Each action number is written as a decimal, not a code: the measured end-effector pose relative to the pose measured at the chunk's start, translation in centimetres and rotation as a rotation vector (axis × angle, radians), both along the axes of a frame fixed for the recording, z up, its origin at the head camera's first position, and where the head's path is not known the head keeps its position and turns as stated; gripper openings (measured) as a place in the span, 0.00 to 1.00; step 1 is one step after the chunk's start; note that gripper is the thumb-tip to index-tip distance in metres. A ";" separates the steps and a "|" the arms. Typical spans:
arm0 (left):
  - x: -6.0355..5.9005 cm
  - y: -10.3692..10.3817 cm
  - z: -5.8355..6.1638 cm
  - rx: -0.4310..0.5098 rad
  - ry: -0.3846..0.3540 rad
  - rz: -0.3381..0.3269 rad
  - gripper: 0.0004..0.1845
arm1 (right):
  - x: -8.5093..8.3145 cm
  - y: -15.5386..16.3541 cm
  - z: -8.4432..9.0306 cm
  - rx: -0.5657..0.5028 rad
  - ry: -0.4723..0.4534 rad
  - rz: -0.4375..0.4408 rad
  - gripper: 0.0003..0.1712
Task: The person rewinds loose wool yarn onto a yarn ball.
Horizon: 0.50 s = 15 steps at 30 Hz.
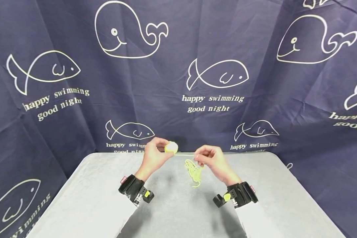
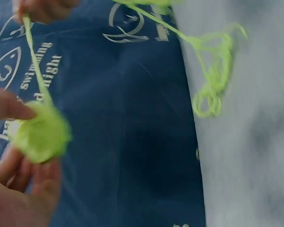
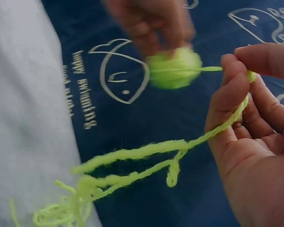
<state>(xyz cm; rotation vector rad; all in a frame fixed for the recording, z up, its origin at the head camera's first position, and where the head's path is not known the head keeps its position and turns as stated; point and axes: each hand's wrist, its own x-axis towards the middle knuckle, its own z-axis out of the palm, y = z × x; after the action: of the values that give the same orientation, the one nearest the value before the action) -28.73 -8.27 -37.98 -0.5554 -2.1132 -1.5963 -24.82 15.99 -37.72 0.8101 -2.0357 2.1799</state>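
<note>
Left hand (image 1: 153, 156) gripping yarn ball (image 1: 171, 147); right hand (image 1: 213, 161) pinching yarn strand (image 1: 185, 154)

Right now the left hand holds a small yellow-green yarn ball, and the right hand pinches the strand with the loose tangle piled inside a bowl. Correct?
Not quite. There is no bowl: the head view shows the loose tangle hanging from the right hand over the bare grey table. The left hand does hold the yarn ball.

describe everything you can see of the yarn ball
The yarn ball is small, round and lime green, fuzzy like wool. The left hand pinches it above the table's far edge. One taut strand runs from it to the right hand, which pinches it; below hangs a loose tangle of the same yarn.
</note>
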 end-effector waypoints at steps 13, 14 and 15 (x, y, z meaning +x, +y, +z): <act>2.4 0.2 0.3 -0.190 -0.286 -0.906 0.18 | -2.8 -0.1 0.2 -0.456 -0.233 -0.001 0.15; 2.6 0.4 0.5 -0.139 -0.283 -0.948 0.18 | -3.1 -0.4 -0.2 -0.456 -0.246 -0.012 0.15; 2.7 0.6 0.7 -0.092 -0.274 -0.979 0.18 | -3.3 -0.7 -0.6 -0.450 -0.257 -0.018 0.14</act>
<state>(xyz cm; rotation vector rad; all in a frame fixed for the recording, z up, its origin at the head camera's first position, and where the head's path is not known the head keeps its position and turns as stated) -26.02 -7.64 -37.24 -1.6726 -2.2441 -2.1417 -28.16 15.34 -38.28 0.4763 -1.5184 2.6953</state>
